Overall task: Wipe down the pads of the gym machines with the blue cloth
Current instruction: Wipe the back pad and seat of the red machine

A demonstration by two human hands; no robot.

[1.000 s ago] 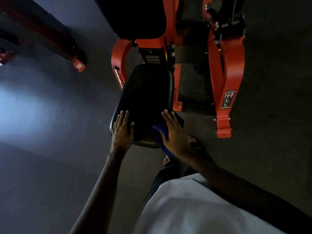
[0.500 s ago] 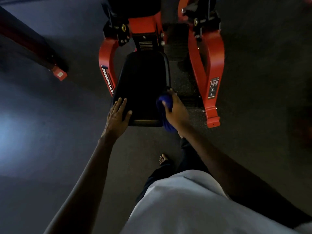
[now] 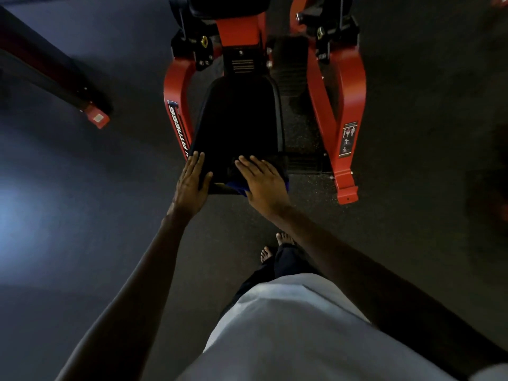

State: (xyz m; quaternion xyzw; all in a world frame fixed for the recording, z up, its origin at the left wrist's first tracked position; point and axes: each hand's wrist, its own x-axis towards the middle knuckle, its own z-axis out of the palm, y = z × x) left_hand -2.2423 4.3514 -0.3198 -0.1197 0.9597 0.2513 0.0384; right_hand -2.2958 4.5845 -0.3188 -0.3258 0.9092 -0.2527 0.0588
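A black seat pad (image 3: 242, 119) of a red gym machine lies in front of me. My left hand (image 3: 191, 185) rests flat on the pad's near left corner, fingers straight. My right hand (image 3: 264, 182) lies flat on the near right part of the pad, fingers stretched, pressing the blue cloth (image 3: 235, 187) against it. Only a small blue strip of the cloth shows under the palm; the rest is hidden by the hand.
Red frame arms (image 3: 349, 111) flank the seat on both sides, with a black backrest pad (image 3: 228, 4) above. Another machine's red-tipped foot (image 3: 96, 116) sticks out at the left. Dark rubber floor (image 3: 426, 133) lies all round; my bare feet (image 3: 275, 243) stand below the seat.
My right hand moved from the pad's right edge, where it held the bunched cloth, onto the near front of the seat and flattened over it. My left hand stays on the left corner.
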